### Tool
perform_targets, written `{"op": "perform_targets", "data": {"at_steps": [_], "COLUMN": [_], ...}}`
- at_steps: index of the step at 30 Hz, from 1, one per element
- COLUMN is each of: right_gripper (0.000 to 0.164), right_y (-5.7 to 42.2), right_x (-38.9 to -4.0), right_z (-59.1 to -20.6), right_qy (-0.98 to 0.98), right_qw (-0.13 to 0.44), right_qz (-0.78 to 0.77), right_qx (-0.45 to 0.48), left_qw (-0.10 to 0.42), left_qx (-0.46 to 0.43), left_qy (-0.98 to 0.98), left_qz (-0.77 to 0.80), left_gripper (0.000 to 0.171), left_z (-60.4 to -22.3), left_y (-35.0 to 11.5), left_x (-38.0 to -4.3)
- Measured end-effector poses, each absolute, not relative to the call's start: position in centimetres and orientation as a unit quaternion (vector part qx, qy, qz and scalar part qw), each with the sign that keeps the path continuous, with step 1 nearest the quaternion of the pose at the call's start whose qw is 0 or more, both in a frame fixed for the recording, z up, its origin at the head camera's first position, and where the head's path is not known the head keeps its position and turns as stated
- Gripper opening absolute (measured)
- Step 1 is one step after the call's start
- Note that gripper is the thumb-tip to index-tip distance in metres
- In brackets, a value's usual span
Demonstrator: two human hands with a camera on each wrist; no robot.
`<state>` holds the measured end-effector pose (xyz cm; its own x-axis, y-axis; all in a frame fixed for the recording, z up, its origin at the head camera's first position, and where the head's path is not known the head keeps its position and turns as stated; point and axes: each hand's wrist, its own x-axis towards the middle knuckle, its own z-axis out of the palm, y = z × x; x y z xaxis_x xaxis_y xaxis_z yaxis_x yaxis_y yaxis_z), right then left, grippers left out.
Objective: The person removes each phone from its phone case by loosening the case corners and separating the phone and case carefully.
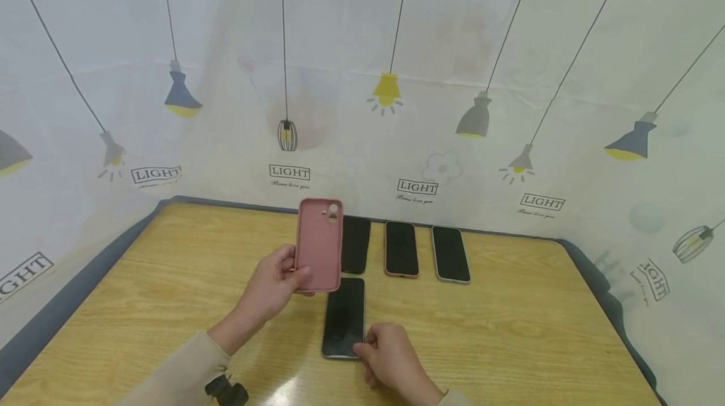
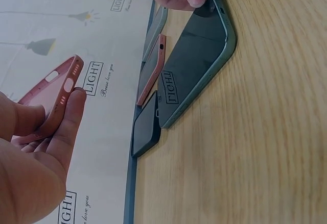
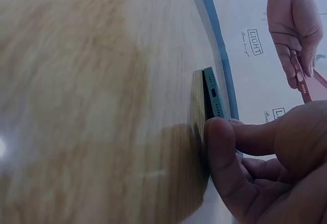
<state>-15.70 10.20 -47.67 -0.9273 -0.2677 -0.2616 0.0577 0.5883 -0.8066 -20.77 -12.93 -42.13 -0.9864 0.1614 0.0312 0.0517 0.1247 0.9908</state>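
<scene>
My left hand [image 1: 270, 287] holds up a pink phone case [image 1: 319, 245], thumb on its inner face and fingers behind; the camera cutout is at the top. Low on the table lies a dark-screened phone [image 1: 343, 316], and in the left wrist view its edge shows a green case [image 2: 207, 83]. My right hand [image 1: 394, 355] pinches that phone at its near right corner, between thumb and index finger. In the right wrist view the phone's green bottom edge [image 3: 213, 92] looks tilted, one side off the wood.
Behind stand three more phones lying flat in a row: a black one [image 1: 357, 245] partly hidden by the pink case, a pink-edged one [image 1: 401, 248] and a pale-edged one [image 1: 450, 253]. A curtain [image 1: 351, 160] printed with lamps borders the wooden table [image 1: 510, 330].
</scene>
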Motion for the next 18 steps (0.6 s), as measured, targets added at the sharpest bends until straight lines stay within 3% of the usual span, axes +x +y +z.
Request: {"op": "perform_targets", "data": {"at_steps": [12, 18], "right_gripper": [0.013, 0.014], "right_y": [12.5, 14.2], "right_x": [-16.3, -17.3], "right_z": [-47.5, -46.9], "right_qy": [0.874, 0.912], "right_qw": [0.135, 0.058], "right_qz": [-0.457, -0.381], "right_qx": [-0.093, -0.138], "left_qw": [0.037, 0.032], "left_qx": [0.062, 0.049], "left_qy": [0.762, 0.77], "left_qz": [0.643, 0.635], "left_gripper": [0.034, 0.034], "left_z": [-42.3, -42.4], "left_y": [-13.4, -13.6], "left_x": [-21.0, -21.3]}}
